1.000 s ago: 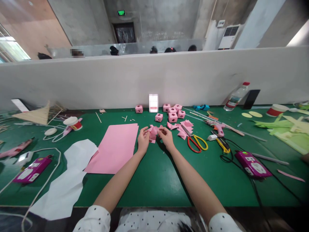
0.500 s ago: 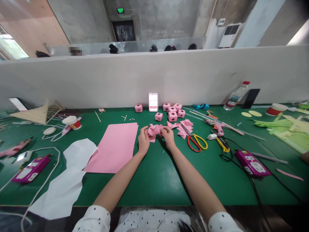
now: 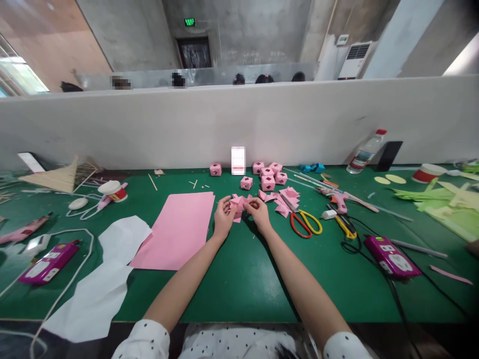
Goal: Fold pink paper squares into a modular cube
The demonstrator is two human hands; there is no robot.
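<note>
Between my two hands, just above the green table, is a folded pink paper piece [image 3: 238, 201]. My left hand [image 3: 223, 217] pinches its left side, and my right hand [image 3: 258, 213] grips its right side with the fingertips; the fingers partly cover it. Close behind stand several finished-looking pink paper cubes [image 3: 267, 183] with dark openings in their faces, and one more cube [image 3: 215, 169] sits further left. Loose folded pink pieces [image 3: 287, 195] lie right of my right hand, under the blades of scissors [image 3: 310, 223] with red and yellow handles.
Pink paper sheets [image 3: 175, 232] and a white paper cutout [image 3: 112, 271] lie at left. A lit phone [image 3: 238, 160] leans on the partition [image 3: 157, 129]. Right are a glue gun [image 3: 339, 199], a utility knife [image 3: 346, 227], a purple power strip [image 3: 392, 256] and a water bottle [image 3: 365, 152].
My right hand has moved slightly left, bringing its fingers nearer my left hand around the pink piece. The whole view has tilted slightly upward.
</note>
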